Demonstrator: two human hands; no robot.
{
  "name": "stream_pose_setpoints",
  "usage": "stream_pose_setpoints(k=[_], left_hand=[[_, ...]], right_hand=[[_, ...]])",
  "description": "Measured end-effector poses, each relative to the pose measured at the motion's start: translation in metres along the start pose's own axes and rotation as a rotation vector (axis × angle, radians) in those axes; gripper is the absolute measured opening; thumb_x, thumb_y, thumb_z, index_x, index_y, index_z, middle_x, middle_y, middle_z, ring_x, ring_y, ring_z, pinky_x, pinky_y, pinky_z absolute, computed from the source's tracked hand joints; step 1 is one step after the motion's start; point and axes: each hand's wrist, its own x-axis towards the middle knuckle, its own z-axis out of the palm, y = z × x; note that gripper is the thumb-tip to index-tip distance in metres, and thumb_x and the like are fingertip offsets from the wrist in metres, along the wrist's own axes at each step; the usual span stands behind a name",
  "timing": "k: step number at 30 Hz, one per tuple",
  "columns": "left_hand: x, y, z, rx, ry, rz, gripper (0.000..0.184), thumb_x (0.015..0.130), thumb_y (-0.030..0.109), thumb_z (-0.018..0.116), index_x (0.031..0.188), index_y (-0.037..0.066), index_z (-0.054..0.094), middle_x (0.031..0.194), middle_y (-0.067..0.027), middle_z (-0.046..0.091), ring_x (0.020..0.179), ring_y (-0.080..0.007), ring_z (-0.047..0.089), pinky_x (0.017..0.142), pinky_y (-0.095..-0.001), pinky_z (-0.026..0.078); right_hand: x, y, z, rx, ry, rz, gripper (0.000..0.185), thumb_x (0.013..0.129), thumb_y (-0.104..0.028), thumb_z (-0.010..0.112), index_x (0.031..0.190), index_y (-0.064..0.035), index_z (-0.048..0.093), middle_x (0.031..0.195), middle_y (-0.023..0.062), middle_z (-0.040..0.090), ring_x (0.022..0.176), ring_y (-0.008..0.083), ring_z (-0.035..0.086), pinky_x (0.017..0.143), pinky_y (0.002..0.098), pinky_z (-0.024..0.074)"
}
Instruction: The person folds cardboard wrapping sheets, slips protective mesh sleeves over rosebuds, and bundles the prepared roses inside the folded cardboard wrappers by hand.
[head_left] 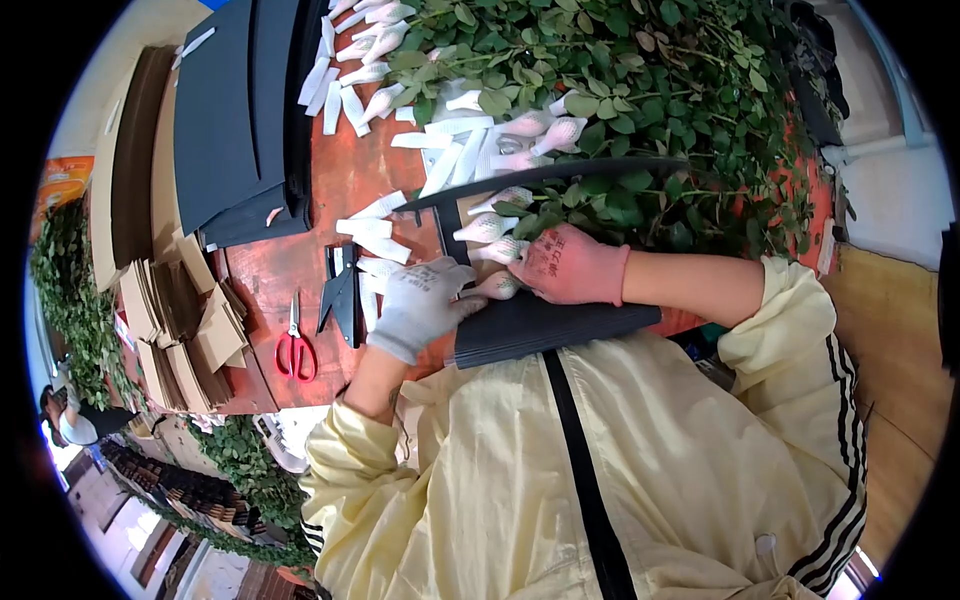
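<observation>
My left hand [420, 300], in a white glove, pinches the narrow end of a white foam net sleeve over a rosebud [497, 286]. Close by on the right, my right hand [573, 265] in a pink glove has its fingers curled beside that bud and another netted rosebud [503, 249]; what lies inside its grip is hidden. More netted rosebuds [487, 228] lie in a row just beyond, on brown cardboard. Under the hands, against my body, is a stack of black sheets [560, 332]. A long black strip [560, 175] crosses behind the buds.
Leafy rose stems [640, 90] cover the back right of the red table [345, 170]. Empty white net sleeves [372, 240] lie left of the buds. Red-handled scissors [296, 345], a black tool [342, 295], cardboard pieces [180, 320] and tall black sheets [225, 110] are at left. A person [72, 420] is far left.
</observation>
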Motion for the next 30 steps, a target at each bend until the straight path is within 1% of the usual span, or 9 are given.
stream_pose_setpoints(k=[2, 4, 5, 13, 16, 22, 25, 27, 30], left_hand=[[0.004, -0.011, 0.018, 0.030, -0.070, 0.036, 0.024, 0.079, 0.033, 0.063, 0.090, 0.013, 0.064, 0.082, -0.0061, 0.061, 0.076, -0.0265, 0.060, 0.067, -0.0372, 0.046], [0.008, -0.015, 0.023, 0.140, -0.121, 0.092, 0.020, 0.081, 0.032, 0.060, 0.085, 0.012, 0.063, 0.081, -0.0061, 0.060, 0.075, -0.0263, 0.059, 0.065, -0.0377, 0.046], [0.006, -0.019, 0.024, 0.109, -0.081, 0.144, 0.019, 0.081, 0.030, 0.060, 0.082, 0.011, 0.061, 0.080, -0.0061, 0.059, 0.074, -0.0266, 0.059, 0.064, -0.0379, 0.045], [-0.017, -0.032, 0.011, 0.046, 0.016, 0.269, 0.015, 0.079, 0.026, 0.061, 0.085, 0.012, 0.063, 0.076, -0.0061, 0.058, 0.070, -0.0261, 0.058, 0.062, -0.0378, 0.045], [-0.021, -0.041, 0.010, 0.070, 0.022, 0.243, 0.013, 0.078, 0.024, 0.062, 0.083, 0.012, 0.063, 0.076, -0.0062, 0.059, 0.071, -0.0261, 0.059, 0.064, -0.0374, 0.046], [-0.044, -0.043, -0.040, 0.215, 0.067, -0.188, 0.015, 0.076, 0.014, 0.062, 0.090, 0.012, 0.067, 0.084, -0.0056, 0.064, 0.080, -0.0248, 0.063, 0.069, -0.0372, 0.050], [-0.021, -0.015, -0.039, -0.082, 0.160, 0.141, 0.020, 0.078, 0.014, 0.061, 0.097, 0.010, 0.067, 0.101, -0.0068, 0.066, 0.086, -0.0254, 0.064, 0.074, -0.0343, 0.051], [0.002, 0.007, -0.026, -0.399, 0.057, 0.280, 0.021, 0.078, 0.014, 0.061, 0.098, 0.009, 0.067, 0.097, -0.0077, 0.067, 0.088, -0.0260, 0.063, 0.077, -0.0331, 0.050], [0.009, 0.001, 0.000, -0.363, -0.245, 0.116, 0.026, 0.084, 0.026, 0.056, 0.107, 0.016, 0.065, 0.104, -0.0081, 0.065, 0.094, -0.0265, 0.061, 0.081, -0.0360, 0.048]], right_hand=[[0.003, 0.000, -0.005, 0.037, -0.163, 0.033, 0.011, 0.076, -0.017, 0.052, 0.076, -0.0074, 0.056, 0.068, 0.0067, 0.059, 0.067, 0.0230, 0.061, 0.057, 0.0366, 0.0450], [0.005, 0.002, -0.005, 0.074, -0.487, 0.080, 0.028, 0.075, -0.022, 0.057, 0.097, -0.0053, 0.057, 0.077, 0.0088, 0.060, 0.074, 0.0254, 0.060, 0.062, 0.0380, 0.0465], [0.006, 0.003, -0.004, 0.105, -0.533, 0.113, 0.020, 0.075, -0.020, 0.056, 0.089, -0.0050, 0.057, 0.074, 0.0098, 0.060, 0.073, 0.0267, 0.060, 0.061, 0.0393, 0.0470], [-0.005, 0.005, 0.010, 0.197, -0.249, 0.094, 0.015, 0.079, -0.015, 0.049, 0.081, -0.0047, 0.060, 0.080, 0.0126, 0.062, 0.079, 0.0274, 0.062, 0.070, 0.0394, 0.0486], [-0.002, 0.004, 0.007, 0.204, -0.365, 0.142, 0.015, 0.079, -0.015, 0.049, 0.081, -0.0046, 0.060, 0.082, 0.0130, 0.062, 0.080, 0.0273, 0.062, 0.071, 0.0392, 0.0488], [0.000, 0.003, 0.000, 0.108, -0.328, 0.077, 0.009, 0.076, -0.015, 0.054, 0.074, -0.0067, 0.057, 0.072, 0.0114, 0.060, 0.074, 0.0271, 0.061, 0.065, 0.0389, 0.0482], [-0.002, 0.003, 0.001, 0.147, -0.280, 0.081, 0.010, 0.075, -0.015, 0.053, 0.071, -0.0069, 0.057, 0.072, 0.0107, 0.060, 0.072, 0.0257, 0.061, 0.064, 0.0372, 0.0481], [-0.004, 0.002, -0.001, 0.079, -0.260, 0.046, 0.010, 0.075, -0.016, 0.053, 0.072, -0.0068, 0.057, 0.070, 0.0099, 0.059, 0.072, 0.0253, 0.061, 0.064, 0.0368, 0.0477], [0.006, 0.004, -0.028, 0.070, -0.378, 0.007, 0.014, 0.075, -0.020, 0.056, 0.079, -0.0064, 0.057, 0.075, 0.0088, 0.058, 0.071, 0.0244, 0.060, 0.061, 0.0373, 0.0464]])
